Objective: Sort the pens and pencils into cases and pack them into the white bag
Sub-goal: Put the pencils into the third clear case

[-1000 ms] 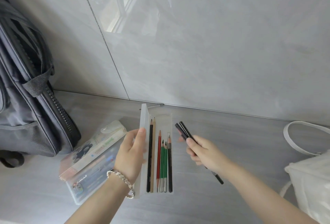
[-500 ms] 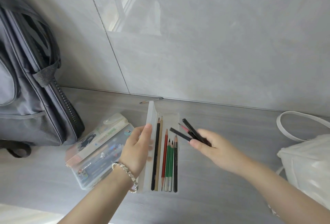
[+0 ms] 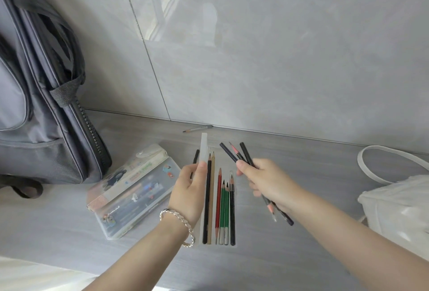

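Note:
A clear pencil case lies open on the grey floor with several pencils in its tray: black, tan, red, green. My left hand holds the case's raised lid upright by its edge. My right hand grips a fanned bundle of dark pencils just right of the tray, above the floor. A second, decorated case lies shut to the left. The white bag sits at the right edge.
A grey backpack leans on the tiled wall at the left. One loose grey pencil lies by the wall's base. A black pen lies just left of the raised lid. The bag's white strap loops over the floor.
My right hand has moved in toward the open case, and its pencils have spread into a fan. My left hand still holds the lid up.

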Motion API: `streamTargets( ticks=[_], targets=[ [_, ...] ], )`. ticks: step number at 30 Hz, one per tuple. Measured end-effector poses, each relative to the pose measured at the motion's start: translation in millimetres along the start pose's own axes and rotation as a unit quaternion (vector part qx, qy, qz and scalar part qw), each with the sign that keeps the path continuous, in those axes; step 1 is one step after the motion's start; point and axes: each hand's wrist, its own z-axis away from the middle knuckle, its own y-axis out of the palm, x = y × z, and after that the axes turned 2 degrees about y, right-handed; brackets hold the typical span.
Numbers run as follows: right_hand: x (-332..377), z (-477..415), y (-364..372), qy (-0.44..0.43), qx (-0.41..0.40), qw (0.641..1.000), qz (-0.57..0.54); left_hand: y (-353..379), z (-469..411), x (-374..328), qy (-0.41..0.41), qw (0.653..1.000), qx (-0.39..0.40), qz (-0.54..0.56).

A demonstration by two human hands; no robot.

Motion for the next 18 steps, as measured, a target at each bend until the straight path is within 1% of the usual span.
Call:
streamTargets(
  ticks=[2, 4, 6, 9, 13, 16, 18],
  targets=[
    [0.1, -6.0, 10.8, 0.015, -0.025, 0.999, -0.042, 4.6, 2.9, -1.7, -0.006, 1.0, -0.005, 0.013],
    [-0.9, -11.1, 21.8, 0.025, -0.065, 0.997, -0.04, 9.0, 5.1, -2.4, -0.017, 0.999, -0.014, 0.032],
    [-2.0, -13.6, 33.1, 0.028, -0.111, 0.993, -0.02, 13.0, 6.4, -2.8, -0.027, 0.998, -0.024, 0.048],
    [-2.7, -14.1, 45.3, 0.001, -0.175, 0.983, 0.053, 17.7, 7.6, -2.6, -0.042, 0.996, -0.035, 0.067],
    [2.3, -13.4, 49.0, -0.012, -0.199, 0.97, 0.143, 21.4, 7.0, -2.5, -0.057, 0.994, -0.047, 0.076],
    [4.3, -12.8, 41.2, -0.008, -0.198, 0.971, 0.133, 20.6, 6.5, -3.8, -0.064, 0.993, -0.045, 0.087],
    [3.9, -11.0, 32.6, -0.001, -0.183, 0.979, 0.093, 18.4, 5.8, -5.5, -0.063, 0.993, -0.04, 0.097]
  ],
)
